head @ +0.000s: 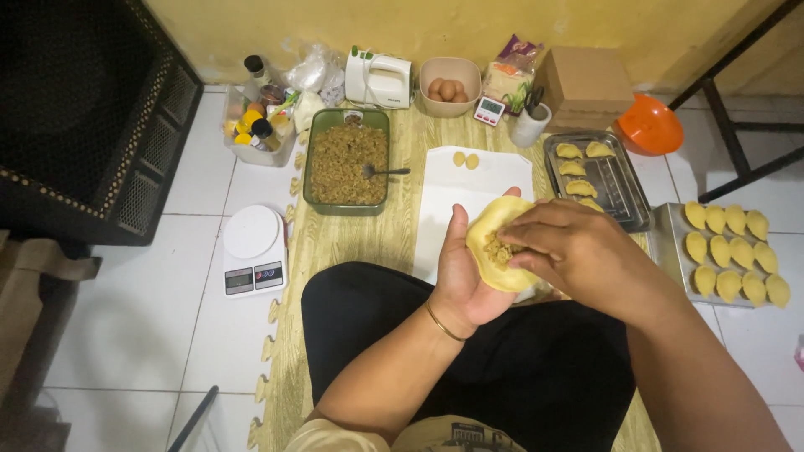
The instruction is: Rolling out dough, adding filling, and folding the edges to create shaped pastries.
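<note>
My left hand point(462, 272) cups a round yellow dough disc point(494, 230) with brown minced filling point(500, 249) in its middle. My right hand point(578, 251) lies over the disc's right side, fingertips pressing on the filling. Both hands hover above my black-clad lap and the near end of a white cutting board point(473, 197). Two small dough pieces point(466, 159) rest at the board's far end.
A green dish of filling point(347, 159) with a spoon point(383, 172) lies left of the board. A metal tray point(615, 180) holds folded pastries; another tray point(680, 251) at right holds several more. A kitchen scale point(254, 249), egg bowl point(450, 85), hand mixer point(378, 79), orange bowl point(649, 124) and bottles point(255, 117) surround the wood-patterned mat point(335, 243).
</note>
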